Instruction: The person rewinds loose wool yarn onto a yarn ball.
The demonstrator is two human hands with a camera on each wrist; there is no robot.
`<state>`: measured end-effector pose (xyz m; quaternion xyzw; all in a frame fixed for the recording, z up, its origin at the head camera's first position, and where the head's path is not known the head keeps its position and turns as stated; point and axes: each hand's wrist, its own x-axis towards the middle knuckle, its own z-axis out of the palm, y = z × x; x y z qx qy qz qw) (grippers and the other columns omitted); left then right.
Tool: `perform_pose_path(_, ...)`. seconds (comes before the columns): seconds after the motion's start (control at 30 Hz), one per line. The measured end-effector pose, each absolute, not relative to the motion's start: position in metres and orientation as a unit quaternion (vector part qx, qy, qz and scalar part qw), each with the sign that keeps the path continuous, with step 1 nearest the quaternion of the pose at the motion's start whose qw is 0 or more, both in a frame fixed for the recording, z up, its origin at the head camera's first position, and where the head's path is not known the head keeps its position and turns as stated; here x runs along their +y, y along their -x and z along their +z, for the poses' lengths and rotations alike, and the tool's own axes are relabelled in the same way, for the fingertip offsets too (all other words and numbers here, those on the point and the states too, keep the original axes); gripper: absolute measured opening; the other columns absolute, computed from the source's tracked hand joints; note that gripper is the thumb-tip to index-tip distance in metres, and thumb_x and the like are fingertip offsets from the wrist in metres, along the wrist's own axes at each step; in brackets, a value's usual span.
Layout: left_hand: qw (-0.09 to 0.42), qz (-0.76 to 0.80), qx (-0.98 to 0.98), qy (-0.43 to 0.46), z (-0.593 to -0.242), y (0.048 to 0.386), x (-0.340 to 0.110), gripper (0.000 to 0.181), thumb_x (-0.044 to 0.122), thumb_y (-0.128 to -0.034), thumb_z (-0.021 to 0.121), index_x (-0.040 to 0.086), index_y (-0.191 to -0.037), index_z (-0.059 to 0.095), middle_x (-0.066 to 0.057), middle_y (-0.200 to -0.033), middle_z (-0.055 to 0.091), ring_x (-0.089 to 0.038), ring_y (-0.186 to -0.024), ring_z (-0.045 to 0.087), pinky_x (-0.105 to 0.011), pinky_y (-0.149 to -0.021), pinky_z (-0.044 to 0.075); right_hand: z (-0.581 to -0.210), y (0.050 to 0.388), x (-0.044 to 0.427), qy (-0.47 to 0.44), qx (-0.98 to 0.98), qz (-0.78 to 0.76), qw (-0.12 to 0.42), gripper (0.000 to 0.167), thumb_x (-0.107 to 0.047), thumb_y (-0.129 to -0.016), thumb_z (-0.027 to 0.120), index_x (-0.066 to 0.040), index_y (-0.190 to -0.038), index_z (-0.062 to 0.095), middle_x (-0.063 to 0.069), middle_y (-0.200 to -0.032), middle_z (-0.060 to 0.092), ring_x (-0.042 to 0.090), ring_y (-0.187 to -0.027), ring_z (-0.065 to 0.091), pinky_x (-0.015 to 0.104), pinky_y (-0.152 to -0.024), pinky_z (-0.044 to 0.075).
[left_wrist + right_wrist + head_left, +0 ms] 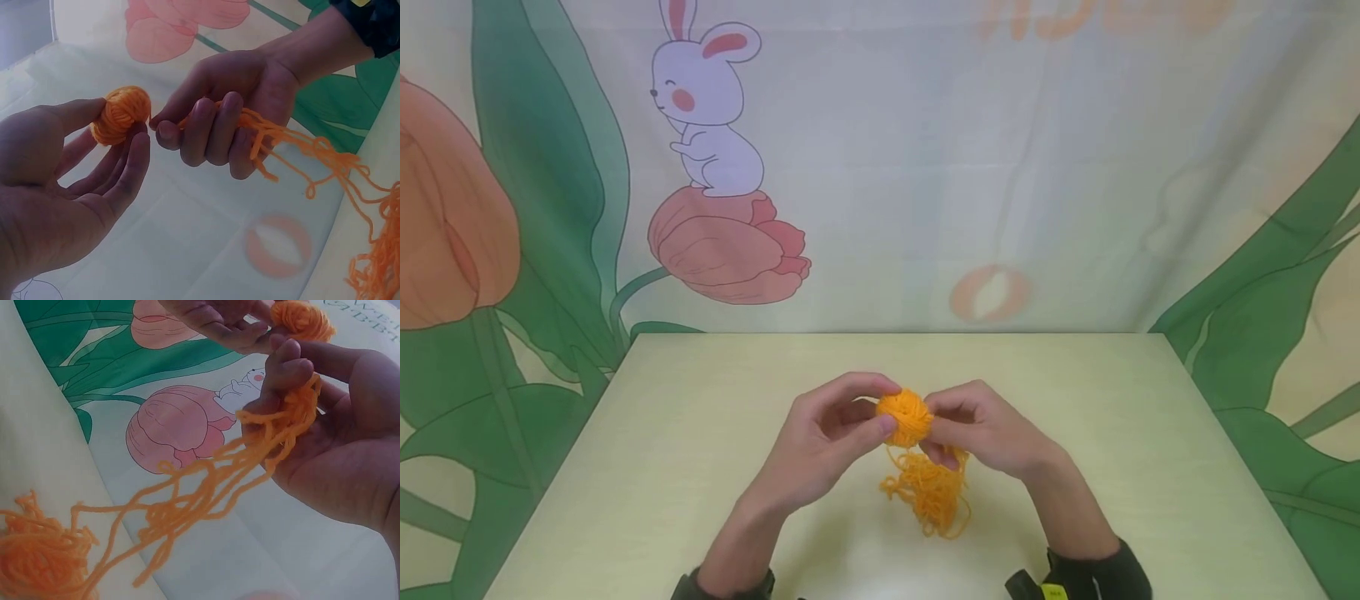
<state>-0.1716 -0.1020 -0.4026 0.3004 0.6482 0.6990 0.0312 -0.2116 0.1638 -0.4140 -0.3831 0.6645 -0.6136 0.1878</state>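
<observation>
A small wound ball of orange yarn (pixel 904 417) is pinched between the thumb and fingers of my left hand (pixel 829 437), held up above the table. Just right of it, my right hand (pixel 992 429) has its fingers curled round loose yarn strands (pixel 290 419), its thumb and index finger close to the ball. In the left wrist view a single strand runs from the ball (pixel 125 114) to the right fingertips. From the right palm the strands hang down to a loose tangle of the same yarn (pixel 928 492), which lies on the table below the hands.
The pale table (pixel 700 417) reaches back to a hanging cloth (pixel 880 167) printed with tulips, leaves and a rabbit. Dark sleeves (pixel 1097 575) cover both wrists at the near edge.
</observation>
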Motion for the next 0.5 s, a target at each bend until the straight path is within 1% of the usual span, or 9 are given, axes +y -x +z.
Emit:
perform_pose_path(0.07,0.041,0.694,0.647,-0.313,-0.4032,0.1715,-0.1026,0.029,-0.001,-0.1072,0.073,0.003,-0.136,0.071,-0.009,-0.127,0.076,-0.022,-0.101,0.082,-0.037,-0.094,0.073,-0.4160,0.2134,0.1660,0.388,0.651,-0.620,0.204,0.021,-0.002,-0.115,0.056,0.005,-0.109,0.074,0.019,-0.076,0.059,0.022,-0.059,0.053,0.025,-0.055,0.053)
perform_pose_path(0.17,0.058,0.693,0.636,-0.335,-0.4044,0.1715,-0.1031,0.028,-0.002,-0.1069,0.073,0.001,-0.135,0.070,-0.011,-0.127,0.075,-0.022,-0.101,0.082,-0.038,-0.094,0.073,-0.4182,0.2151,0.1684,0.389,0.631,-0.632,0.225,0.021,-0.003,-0.115,0.056,0.008,-0.110,0.073,0.010,-0.077,0.061,0.019,-0.060,0.052,0.023,-0.055,0.050)
perform_pose_path(0.3,0.079,0.699,0.617,-0.354,-0.4055,0.1710,-0.1029,0.027,-0.004,-0.1066,0.072,-0.002,-0.133,0.067,-0.002,-0.128,0.073,-0.020,-0.103,0.082,-0.034,-0.092,0.073,-0.4191,0.2156,0.1691,0.368,0.628,-0.641,0.244,0.023,-0.004,-0.116,0.055,0.011,-0.110,0.072,-0.002,-0.083,0.065,0.015,-0.063,0.053,0.019,-0.058,0.051)
perform_pose_path(0.4,0.093,0.697,0.615,-0.358,-0.4066,0.1705,-0.1024,0.027,-0.004,-0.1061,0.072,-0.002,-0.133,0.067,-0.002,-0.128,0.072,-0.021,-0.104,0.082,-0.031,-0.090,0.072,-0.4190,0.2154,0.1680,0.338,0.648,-0.638,0.244,0.023,-0.005,-0.114,0.055,0.008,-0.105,0.072,-0.004,-0.081,0.063,0.014,-0.062,0.051,0.019,-0.057,0.049)
perform_pose_path(0.5,0.097,0.677,0.635,-0.360,-0.4078,0.1708,-0.1011,0.027,-0.002,-0.1060,0.074,0.002,-0.132,0.069,-0.006,-0.128,0.073,-0.022,-0.103,0.083,-0.033,-0.090,0.073,-0.4187,0.2150,0.1670,0.305,0.678,-0.629,0.229,0.024,-0.010,-0.114,0.058,0.003,-0.100,0.072,-0.003,-0.073,0.056,0.015,-0.060,0.046,0.021,-0.054,0.042)
